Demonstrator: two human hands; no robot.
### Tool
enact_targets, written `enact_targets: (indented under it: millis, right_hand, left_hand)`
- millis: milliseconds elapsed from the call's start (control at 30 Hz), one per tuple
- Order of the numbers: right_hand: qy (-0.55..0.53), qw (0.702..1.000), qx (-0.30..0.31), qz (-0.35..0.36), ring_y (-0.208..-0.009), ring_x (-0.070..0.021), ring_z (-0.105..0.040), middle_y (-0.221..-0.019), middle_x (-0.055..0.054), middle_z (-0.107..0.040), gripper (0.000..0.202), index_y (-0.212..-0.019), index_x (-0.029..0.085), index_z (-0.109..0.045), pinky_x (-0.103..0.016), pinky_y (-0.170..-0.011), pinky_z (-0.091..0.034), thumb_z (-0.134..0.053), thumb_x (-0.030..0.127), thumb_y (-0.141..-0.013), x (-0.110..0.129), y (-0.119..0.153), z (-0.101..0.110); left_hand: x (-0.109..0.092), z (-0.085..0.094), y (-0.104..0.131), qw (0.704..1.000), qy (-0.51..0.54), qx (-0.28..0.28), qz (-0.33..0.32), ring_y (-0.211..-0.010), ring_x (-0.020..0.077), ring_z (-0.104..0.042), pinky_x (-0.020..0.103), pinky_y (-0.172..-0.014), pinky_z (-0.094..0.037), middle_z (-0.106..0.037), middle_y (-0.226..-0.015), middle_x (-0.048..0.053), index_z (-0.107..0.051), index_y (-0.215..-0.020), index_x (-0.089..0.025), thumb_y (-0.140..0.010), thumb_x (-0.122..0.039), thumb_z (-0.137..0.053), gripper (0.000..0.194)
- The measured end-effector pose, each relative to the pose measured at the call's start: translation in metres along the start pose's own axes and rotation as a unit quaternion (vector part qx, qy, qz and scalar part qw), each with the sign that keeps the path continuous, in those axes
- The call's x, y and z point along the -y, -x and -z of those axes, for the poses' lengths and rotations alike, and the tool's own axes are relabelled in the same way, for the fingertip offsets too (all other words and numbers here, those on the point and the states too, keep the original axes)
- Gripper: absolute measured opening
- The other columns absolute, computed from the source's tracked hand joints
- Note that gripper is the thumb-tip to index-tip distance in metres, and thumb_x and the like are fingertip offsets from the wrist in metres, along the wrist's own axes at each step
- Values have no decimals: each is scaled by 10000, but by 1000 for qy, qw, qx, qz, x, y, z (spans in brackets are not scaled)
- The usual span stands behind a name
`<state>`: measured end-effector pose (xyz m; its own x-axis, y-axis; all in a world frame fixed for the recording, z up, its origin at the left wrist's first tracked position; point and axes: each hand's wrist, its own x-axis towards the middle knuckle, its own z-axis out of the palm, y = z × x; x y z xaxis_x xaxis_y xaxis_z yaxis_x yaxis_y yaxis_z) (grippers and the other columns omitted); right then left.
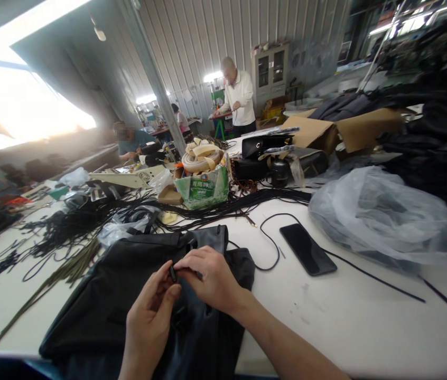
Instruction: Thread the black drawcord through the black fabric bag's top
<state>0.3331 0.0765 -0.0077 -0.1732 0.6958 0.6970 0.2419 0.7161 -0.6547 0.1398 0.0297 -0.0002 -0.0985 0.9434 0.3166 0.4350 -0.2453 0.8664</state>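
While bending the fingers of both hands towards each other over a black bag [128,274], pinches a small black piece [173,273] upright between the thumb and fingers of the left hand [150,311]. Brings the thumb and forefinger of the right hand [211,279] together at the right side of the same piece, just above the bag; cannot tell whether pinching the piece itself or something thinner there. Has the bag lying flat on a white table [287,327], partly under both hands. To the right of the bag, shows a black phone [308,249] lying face up, with a thin black cord [374,277] curving around its far end and running out past its right side. Beyond that, has a large heap of clear plastic [390,216], and near its front edge a dark thin strip [441,295]. Across the table, spreads out long black cords [263,198], and to the left of the bag a bunch of olive cords [76,264]. Behind the black cords, stands up a green-and-white sack [203,190], topped with pale coiled straps [202,158], and farther right an open cardboard box [310,132]. In the background, shows a standing person in a white top [241,100] and, at the left, a person in a blue-grey top [136,140] bending over dark material
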Motion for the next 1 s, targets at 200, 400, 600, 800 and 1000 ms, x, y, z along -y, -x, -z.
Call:
enact_targets:
  millis: [200, 400, 600, 800, 1000]
  right_hand:
    - [-60, 998, -8, -32, -968, -193, -777, -1045, -15, -847, 149, -1086, 239, -816, -322, -907, -513, -754, 123, -1015, 7, -4, 5]
    - [-60, 998, 0, -15, -948, -190, -768, -1033, -12, -843, 118, -1080, 243, -820, -336, -910, -504, -753, 154, -1043, 9, -6, 8]
    - [-4, 999, 18, 48, -917, -197, -735, -1038, -32, -836, 113, -1113, 238, -817, -371, -901, -486, -707, 221, -1096, 9, -4, 7]
    - [8, 998, 37, 59, -970, -205, -749, -1052, -36, -823, 121, -1118, 255, -824, -384, -923, -506, -706, 235, -1100, 14, -13, 8]
    - [142, 988, 21, 52, -1042, -257, -724, -1109, -89, -795, 127, -1165, 241, -785, -416, -936, -547, -669, 241, -1115, 49, -9, 24]
  left_hand:
    - [-9, 0, 1, 998, 62, 4, 27, -936, 229, -813, 318, -848, -707, -837, -1100, 70, -737, -1465, -247, -906, -526, -869, 638]
    - [-12, 1, 0, 998, 62, 10, 30, -791, 209, -781, 313, -780, -697, -834, -955, 57, -827, -1297, -236, -870, -530, -885, 521]
    - [-18, 6, -5, 982, 127, 90, 107, -698, 192, -686, 297, -673, -603, -787, -804, 51, -811, -1316, -160, -907, -582, -848, 589]
    - [-32, 17, -3, 963, 193, 123, 144, -725, 156, -613, 278, -723, -516, -734, -783, 30, -812, -1309, -136, -945, -615, -816, 602]
    - [-25, 23, -4, 959, 214, 93, 163, -745, 155, -612, 274, -720, -514, -766, -856, 55, -826, -1283, -147, -909, -625, -848, 607]
